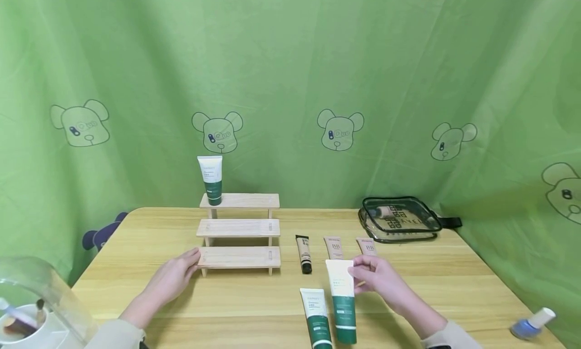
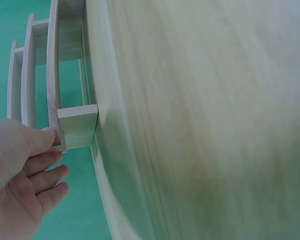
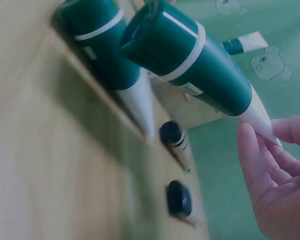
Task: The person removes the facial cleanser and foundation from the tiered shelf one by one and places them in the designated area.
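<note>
My right hand pinches the white flat end of a green-and-white squeeze tube. In the right wrist view this tube is raised off the table, its green cap pointing away from the fingers. A similar tube lies on the table just left of it. With thumb and forefinger, my left hand grips the left end of the lowest step on a three-step wooden display stand. A third green-and-white tube stands cap down at the left of the top step.
Beyond the held tube lie a beige black-capped tube and two pink BB cream tubes. A clear black-trimmed pouch sits at the back right. Nail polish is near the right edge; a clear-domed brush holder stands front left.
</note>
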The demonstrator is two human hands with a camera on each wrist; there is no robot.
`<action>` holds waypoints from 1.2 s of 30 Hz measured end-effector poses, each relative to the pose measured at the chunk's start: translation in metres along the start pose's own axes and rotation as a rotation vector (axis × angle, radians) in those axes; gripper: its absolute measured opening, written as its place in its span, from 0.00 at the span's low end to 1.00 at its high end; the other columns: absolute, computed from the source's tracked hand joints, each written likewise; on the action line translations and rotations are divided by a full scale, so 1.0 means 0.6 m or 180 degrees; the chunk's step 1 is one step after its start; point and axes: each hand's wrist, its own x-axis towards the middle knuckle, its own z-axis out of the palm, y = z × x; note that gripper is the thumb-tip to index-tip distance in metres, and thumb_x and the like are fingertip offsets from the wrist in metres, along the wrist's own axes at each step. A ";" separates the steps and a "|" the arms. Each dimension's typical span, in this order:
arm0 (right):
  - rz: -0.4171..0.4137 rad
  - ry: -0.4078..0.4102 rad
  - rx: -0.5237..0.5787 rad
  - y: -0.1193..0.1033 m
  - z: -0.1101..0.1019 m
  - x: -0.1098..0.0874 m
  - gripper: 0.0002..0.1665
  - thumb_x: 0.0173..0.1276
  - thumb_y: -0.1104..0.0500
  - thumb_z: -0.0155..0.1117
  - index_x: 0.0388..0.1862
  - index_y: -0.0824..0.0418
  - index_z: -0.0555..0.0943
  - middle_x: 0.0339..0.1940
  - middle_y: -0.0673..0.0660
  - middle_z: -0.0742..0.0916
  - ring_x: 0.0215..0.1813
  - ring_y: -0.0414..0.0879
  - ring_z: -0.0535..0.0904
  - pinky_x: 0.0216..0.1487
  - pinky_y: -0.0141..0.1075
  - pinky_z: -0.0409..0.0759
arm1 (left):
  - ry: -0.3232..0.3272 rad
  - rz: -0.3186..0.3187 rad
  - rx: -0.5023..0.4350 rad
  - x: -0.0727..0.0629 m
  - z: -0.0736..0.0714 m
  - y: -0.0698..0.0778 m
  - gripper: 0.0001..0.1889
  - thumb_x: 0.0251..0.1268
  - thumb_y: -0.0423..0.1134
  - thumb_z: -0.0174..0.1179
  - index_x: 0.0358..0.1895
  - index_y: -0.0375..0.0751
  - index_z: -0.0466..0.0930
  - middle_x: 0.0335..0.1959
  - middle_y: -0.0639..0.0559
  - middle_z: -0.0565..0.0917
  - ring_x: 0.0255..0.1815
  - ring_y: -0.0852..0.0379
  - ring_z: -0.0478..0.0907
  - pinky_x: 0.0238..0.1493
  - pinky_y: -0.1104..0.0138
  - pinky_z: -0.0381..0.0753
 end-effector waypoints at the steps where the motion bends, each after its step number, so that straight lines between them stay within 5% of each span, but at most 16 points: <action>1: 0.0005 -0.0026 -0.0022 0.006 -0.002 -0.002 0.15 0.65 0.65 0.56 0.42 0.78 0.70 0.30 0.59 0.80 0.32 0.50 0.79 0.36 0.41 0.84 | 0.0008 0.0000 -0.0006 0.000 0.001 0.000 0.18 0.58 0.26 0.58 0.53 0.27 0.75 0.56 0.34 0.74 0.53 0.37 0.73 0.55 0.49 0.71; 18: 0.0467 -0.0301 -0.0037 0.082 -0.018 -0.007 0.13 0.63 0.65 0.57 0.40 0.76 0.72 0.25 0.58 0.81 0.27 0.46 0.78 0.29 0.38 0.84 | 0.0022 -0.0002 -0.0024 0.003 0.004 -0.001 0.18 0.59 0.26 0.57 0.53 0.26 0.74 0.56 0.34 0.73 0.54 0.37 0.72 0.55 0.49 0.71; 36: 0.0680 -0.0240 -0.0274 0.100 -0.025 0.001 0.15 0.62 0.65 0.58 0.42 0.76 0.72 0.22 0.58 0.80 0.22 0.43 0.77 0.24 0.34 0.83 | -0.0029 -0.0009 -0.0008 0.003 -0.001 0.001 0.18 0.59 0.27 0.57 0.53 0.26 0.74 0.56 0.34 0.73 0.54 0.37 0.72 0.55 0.49 0.71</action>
